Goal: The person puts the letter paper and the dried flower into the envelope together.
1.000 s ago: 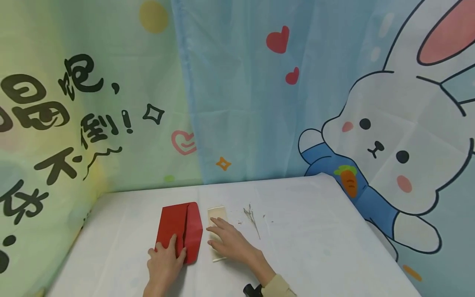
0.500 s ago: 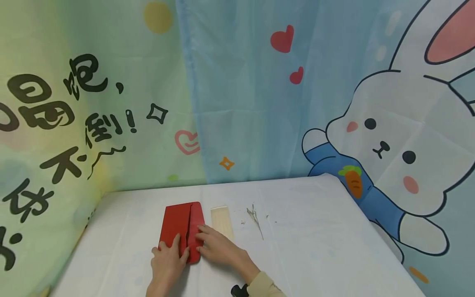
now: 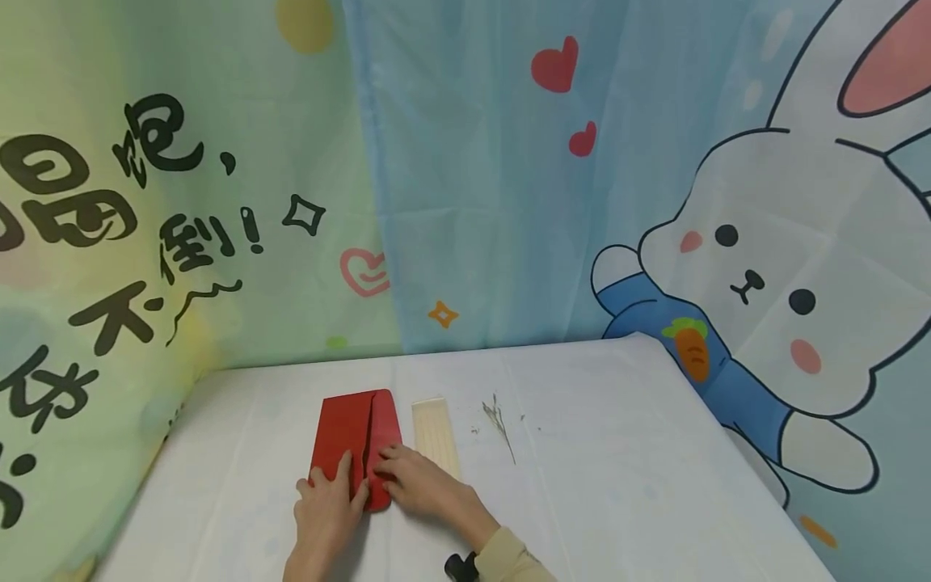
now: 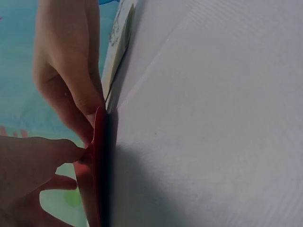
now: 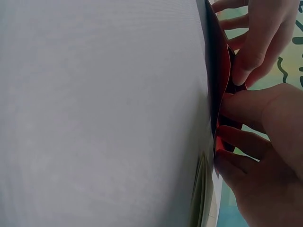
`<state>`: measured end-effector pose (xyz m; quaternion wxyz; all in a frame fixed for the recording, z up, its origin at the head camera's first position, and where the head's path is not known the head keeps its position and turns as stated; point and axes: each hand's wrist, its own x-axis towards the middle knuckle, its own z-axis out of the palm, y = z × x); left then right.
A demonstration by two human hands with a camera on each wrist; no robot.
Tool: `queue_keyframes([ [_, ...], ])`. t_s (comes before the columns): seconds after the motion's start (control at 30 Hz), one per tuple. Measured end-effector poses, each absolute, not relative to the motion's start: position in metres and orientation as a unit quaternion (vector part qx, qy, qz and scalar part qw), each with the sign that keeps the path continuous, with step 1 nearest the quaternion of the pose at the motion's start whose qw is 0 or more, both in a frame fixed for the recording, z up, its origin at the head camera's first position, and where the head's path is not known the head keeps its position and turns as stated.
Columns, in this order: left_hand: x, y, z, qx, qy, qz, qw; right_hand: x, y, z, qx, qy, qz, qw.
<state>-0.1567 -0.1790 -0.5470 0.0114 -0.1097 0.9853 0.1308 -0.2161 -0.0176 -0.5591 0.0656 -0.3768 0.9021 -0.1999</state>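
Observation:
A red envelope lies on the white tabletop, its flap spread to the right. My left hand rests on the envelope's lower part, thumb beside the opening. On the flap are the fingertips of my right hand, which comes in from the right. The left wrist view shows the left hand at the red paper's edge. In the right wrist view, the right hand's straight fingers touch the red flap. Next to the envelope lies a narrow cream folded paper, partly covered by the right hand.
A dried sprig lies right of the cream paper, with a few tiny crumbs around it. The white table reaches back to a printed curtain. A black device sits at the right wrist.
My right hand has moved left, off the cream paper and onto the envelope's flap. My left hand has stayed on the envelope. The head view has shifted slightly.

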Motion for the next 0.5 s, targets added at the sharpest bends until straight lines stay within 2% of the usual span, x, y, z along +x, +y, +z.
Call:
queue_keyframes([
  [0.17,-0.1598,-0.1824,-0.5416,-0.08,0.988,0.134,-0.007,-0.2208,-0.019,-0.5557,-0.376,0.905,-0.193,0.051],
  [0.5,-0.1562,-0.1831,-0.5482,-0.047,0.992,0.118,0.01,-0.2161,-0.021,-0.5579,-0.385,0.903,-0.184,0.053],
])
